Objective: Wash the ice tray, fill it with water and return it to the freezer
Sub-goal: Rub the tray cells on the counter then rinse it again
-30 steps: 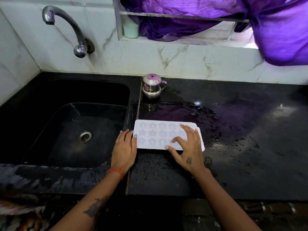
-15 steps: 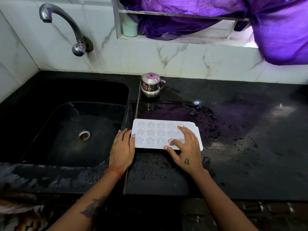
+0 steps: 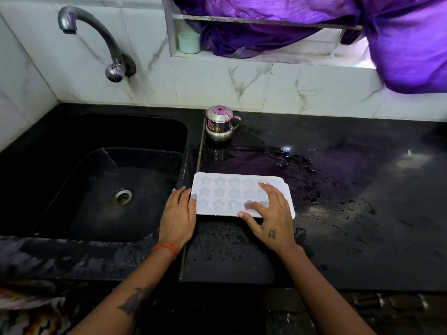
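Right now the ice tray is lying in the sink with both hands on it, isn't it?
Not quite: the head view shows the ice tray lying on the wet black counter just right of the sink, with the left hand and right hand on it.

We see the white ice tray [image 3: 232,193] lying flat on the wet black counter [image 3: 338,213], just right of the sink [image 3: 101,184]. Our left hand [image 3: 177,213] rests against its left edge — thumb on the rim — while our right hand [image 3: 268,213] spreads over its near right corner. A small steel pot [image 3: 220,123] stands behind.
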`<control>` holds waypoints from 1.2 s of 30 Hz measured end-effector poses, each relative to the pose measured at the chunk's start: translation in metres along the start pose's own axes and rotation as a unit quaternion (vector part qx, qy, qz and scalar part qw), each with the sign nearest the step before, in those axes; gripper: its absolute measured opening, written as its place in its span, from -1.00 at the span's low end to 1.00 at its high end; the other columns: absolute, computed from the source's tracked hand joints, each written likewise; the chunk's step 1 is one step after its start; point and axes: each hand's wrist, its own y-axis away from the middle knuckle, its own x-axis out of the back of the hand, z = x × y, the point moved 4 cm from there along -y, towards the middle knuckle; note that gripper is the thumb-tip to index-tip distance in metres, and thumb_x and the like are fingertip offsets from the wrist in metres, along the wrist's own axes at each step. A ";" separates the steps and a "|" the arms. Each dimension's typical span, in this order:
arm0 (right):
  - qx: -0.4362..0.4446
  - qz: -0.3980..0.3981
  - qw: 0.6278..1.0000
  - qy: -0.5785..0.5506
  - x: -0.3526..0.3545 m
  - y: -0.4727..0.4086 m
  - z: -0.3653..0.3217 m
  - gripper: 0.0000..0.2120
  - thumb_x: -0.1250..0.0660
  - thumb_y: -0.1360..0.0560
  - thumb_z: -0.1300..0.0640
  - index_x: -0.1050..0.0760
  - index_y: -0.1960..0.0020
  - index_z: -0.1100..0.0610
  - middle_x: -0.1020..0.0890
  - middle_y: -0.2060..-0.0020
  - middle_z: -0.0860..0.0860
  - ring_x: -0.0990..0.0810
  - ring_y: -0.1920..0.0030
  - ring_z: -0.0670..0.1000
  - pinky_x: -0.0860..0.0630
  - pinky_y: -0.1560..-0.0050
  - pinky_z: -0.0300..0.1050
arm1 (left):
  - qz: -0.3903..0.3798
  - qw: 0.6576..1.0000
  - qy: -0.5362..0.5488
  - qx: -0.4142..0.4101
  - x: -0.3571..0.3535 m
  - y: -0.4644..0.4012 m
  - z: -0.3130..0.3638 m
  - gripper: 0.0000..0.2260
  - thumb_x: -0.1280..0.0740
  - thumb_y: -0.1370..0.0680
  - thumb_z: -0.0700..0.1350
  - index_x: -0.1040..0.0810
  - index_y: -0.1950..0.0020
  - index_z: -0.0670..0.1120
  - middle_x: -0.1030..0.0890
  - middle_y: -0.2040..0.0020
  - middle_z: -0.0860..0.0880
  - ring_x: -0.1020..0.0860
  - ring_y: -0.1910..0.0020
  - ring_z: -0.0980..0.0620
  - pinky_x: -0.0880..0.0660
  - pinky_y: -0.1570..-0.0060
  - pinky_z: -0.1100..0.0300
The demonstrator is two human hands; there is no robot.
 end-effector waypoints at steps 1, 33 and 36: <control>0.003 0.000 1.000 -0.001 0.000 0.000 0.000 -0.69 -0.31 -0.44 -0.23 -0.63 0.13 -0.01 -0.47 -0.30 0.11 -0.38 -0.36 0.14 -0.39 -0.25 0.09 | 0.000 1.000 0.001 0.001 0.000 0.000 0.000 -0.60 -0.02 -0.65 -0.01 -0.38 -0.39 -0.14 -0.37 -0.42 -0.11 -0.21 -0.48 -0.07 -0.07 -0.46 0.13; -0.007 0.011 1.000 -0.026 0.002 0.001 -0.001 -0.73 -0.34 -0.43 -0.20 -0.61 0.14 -0.01 -0.49 -0.29 0.07 -0.39 -0.34 0.10 -0.39 -0.25 0.04 | 0.000 1.000 0.001 0.008 0.000 0.001 0.001 -0.60 0.00 -0.64 0.01 -0.39 -0.39 -0.12 -0.36 -0.44 -0.08 -0.19 -0.49 -0.05 -0.06 -0.43 0.17; -0.019 0.036 0.998 -0.049 0.006 -0.003 -0.004 -0.72 -0.34 -0.44 -0.18 -0.61 0.14 0.04 -0.49 -0.28 0.09 -0.37 -0.34 0.08 -0.40 -0.26 0.03 | -0.001 1.000 0.004 0.006 0.001 0.001 0.002 -0.60 -0.01 -0.64 0.01 -0.39 -0.39 -0.11 -0.36 -0.43 -0.08 -0.18 -0.49 -0.05 -0.08 -0.43 0.16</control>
